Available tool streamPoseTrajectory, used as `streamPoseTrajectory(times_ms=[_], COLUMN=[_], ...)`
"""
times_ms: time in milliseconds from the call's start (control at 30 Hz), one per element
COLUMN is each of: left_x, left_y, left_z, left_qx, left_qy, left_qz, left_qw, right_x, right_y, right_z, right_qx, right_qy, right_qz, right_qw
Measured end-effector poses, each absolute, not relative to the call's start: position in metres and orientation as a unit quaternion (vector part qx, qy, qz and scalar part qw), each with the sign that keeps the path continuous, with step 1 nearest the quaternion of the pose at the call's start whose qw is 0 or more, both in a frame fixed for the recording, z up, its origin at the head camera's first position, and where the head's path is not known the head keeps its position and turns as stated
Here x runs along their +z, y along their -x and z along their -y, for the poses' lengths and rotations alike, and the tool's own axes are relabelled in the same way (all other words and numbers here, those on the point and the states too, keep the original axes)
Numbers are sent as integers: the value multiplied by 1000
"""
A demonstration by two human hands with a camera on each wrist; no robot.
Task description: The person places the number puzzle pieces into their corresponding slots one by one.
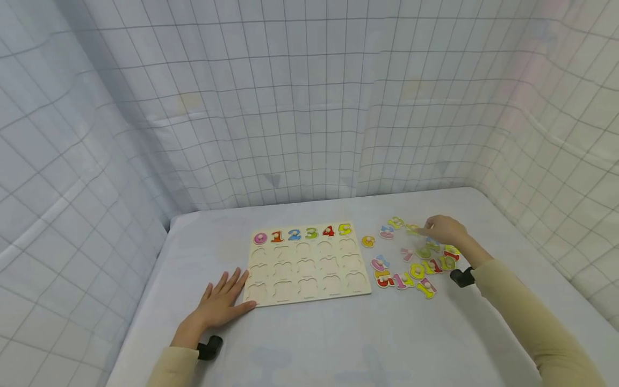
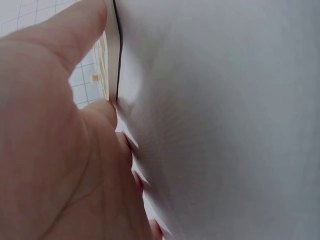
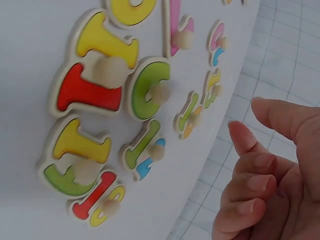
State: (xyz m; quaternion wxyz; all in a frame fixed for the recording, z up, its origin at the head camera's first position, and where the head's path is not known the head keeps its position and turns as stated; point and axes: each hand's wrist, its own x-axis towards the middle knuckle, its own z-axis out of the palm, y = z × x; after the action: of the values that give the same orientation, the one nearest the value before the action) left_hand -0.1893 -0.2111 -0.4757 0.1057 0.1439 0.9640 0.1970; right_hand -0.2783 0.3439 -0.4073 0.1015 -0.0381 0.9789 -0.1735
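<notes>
A wooden number puzzle board (image 1: 309, 297) lies on the white table, its top row filled with knobbed numbers 0 to 5 and its lower recesses bare. My left hand (image 1: 220, 303) rests spread by the board's left edge, thumb and index finger touching that edge. Over the loose pieces on the right is my right hand (image 1: 446, 231), thumb and index finger apart, other fingers curled, nothing between them. Nearest its fingertips is a green-and-orange number piece (image 3: 189, 116) with a wooden knob. A green-and-blue piece (image 3: 142, 150) lies close by.
Several more number pieces lie right of the board, among them an orange one (image 1: 368, 241), a red-and-orange 15 (image 1: 384, 279) and a red-and-yellow one (image 3: 97, 197). Some touch or crowd each other. White gridded cloth (image 1: 309, 107) hangs behind the table (image 1: 309, 349) and along both sides.
</notes>
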Motion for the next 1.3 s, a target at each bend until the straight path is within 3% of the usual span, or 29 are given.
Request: streamPoseTrajectory(times_ms=[200,367,1000,1300], left_x=[-474,-475,-477,-477], left_y=[188,187,188,189], left_z=[211,211,212,212], left_qx=[200,204,207,197], left_qy=[-146,-147,-148,-145], left_qz=[-964,-962,-962,-964], left_qw=[101,105,101,103], right_x=[-422,-434,-448,-435], right_y=[271,269,274,285], right_z=[-359,-366,-369,-352], right_qx=[-225,-263,-249,-235], right_qy=[108,117,108,111], right_qz=[-954,-941,-952,-963], right_qw=[168,179,145,67])
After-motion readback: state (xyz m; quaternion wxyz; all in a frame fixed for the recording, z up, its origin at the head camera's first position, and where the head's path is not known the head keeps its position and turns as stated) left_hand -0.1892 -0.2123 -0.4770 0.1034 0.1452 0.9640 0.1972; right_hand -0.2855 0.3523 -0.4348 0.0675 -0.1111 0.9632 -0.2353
